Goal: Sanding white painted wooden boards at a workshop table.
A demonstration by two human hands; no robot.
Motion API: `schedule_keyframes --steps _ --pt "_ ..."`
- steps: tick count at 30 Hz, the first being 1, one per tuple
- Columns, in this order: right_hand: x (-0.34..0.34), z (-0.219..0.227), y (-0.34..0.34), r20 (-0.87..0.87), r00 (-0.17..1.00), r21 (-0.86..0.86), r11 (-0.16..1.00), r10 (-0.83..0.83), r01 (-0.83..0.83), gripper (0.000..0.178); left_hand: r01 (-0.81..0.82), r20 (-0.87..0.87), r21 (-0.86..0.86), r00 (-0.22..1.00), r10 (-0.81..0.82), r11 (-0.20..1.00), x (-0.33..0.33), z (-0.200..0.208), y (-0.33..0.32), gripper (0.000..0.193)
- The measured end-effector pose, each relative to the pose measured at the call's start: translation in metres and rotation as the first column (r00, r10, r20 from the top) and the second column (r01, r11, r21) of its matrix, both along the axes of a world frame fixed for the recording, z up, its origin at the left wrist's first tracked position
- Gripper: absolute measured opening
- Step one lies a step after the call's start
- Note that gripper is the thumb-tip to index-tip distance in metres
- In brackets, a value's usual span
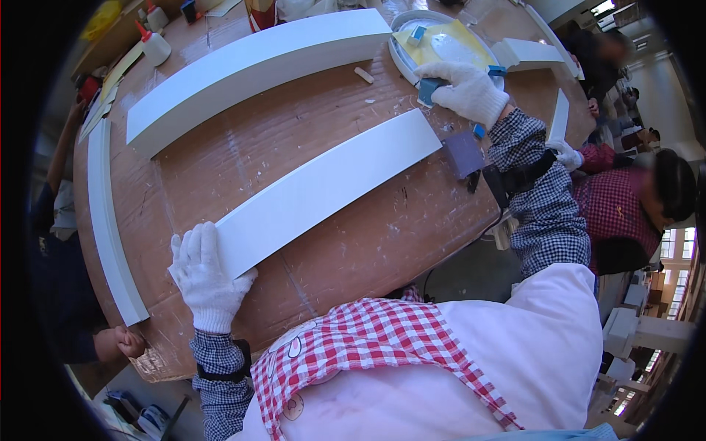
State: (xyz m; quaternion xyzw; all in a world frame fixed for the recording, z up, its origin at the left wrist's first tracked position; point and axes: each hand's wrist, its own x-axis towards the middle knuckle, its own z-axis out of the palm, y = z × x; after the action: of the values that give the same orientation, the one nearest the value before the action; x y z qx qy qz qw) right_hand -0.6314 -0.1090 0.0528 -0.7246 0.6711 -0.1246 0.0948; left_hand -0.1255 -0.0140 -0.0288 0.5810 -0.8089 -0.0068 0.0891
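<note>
The middle board (331, 189) lies centrally on the surface (368, 242). At eight o'clock the left hand (206, 272) covers its end, probably for steadiness; clamped or not, I cannot tell. Apart, at one o'clock, the right hand (467, 94) grips a blue block (429, 92).

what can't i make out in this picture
- Head view: the lower-left end of the middle white board, partly covered by the left hand.
- Head view: part of the blue block, hidden by the right hand.
- Head view: the red container's top, cut off by the upper edge.
</note>
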Motion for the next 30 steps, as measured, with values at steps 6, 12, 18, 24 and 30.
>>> schedule_keyframes --steps 6,12,18,24,30 --pt "0.009 0.0 0.001 0.021 0.995 0.044 0.994 0.101 -0.101 0.038 0.004 0.003 -0.016 1.0 -0.004 1.0 -0.003 0.002 -0.002 0.101" --pt "0.004 -0.003 -0.002 -0.132 0.99 0.002 0.998 0.06 -0.06 0.034 0.031 -0.004 -0.047 0.999 -0.032 0.998 0.001 -0.001 0.0 0.101" --pt "0.008 -0.008 0.005 -0.01 0.992 -0.087 0.988 0.123 -0.124 0.034 0.011 0.027 -0.043 1.0 -0.01 0.999 -0.001 -0.002 -0.001 0.102" --pt "-0.018 -0.018 -0.002 -0.202 0.978 -0.066 0.997 -0.054 0.041 0.035 0.007 0.005 -0.03 1.0 -0.007 1.0 0.001 -0.003 -0.001 0.102" --pt "-0.051 -0.03 -0.013 -0.29 0.893 -0.241 0.93 -0.343 0.279 0.046 0.015 -0.01 -0.027 1.0 -0.015 1.0 -0.003 0.002 -0.004 0.099"
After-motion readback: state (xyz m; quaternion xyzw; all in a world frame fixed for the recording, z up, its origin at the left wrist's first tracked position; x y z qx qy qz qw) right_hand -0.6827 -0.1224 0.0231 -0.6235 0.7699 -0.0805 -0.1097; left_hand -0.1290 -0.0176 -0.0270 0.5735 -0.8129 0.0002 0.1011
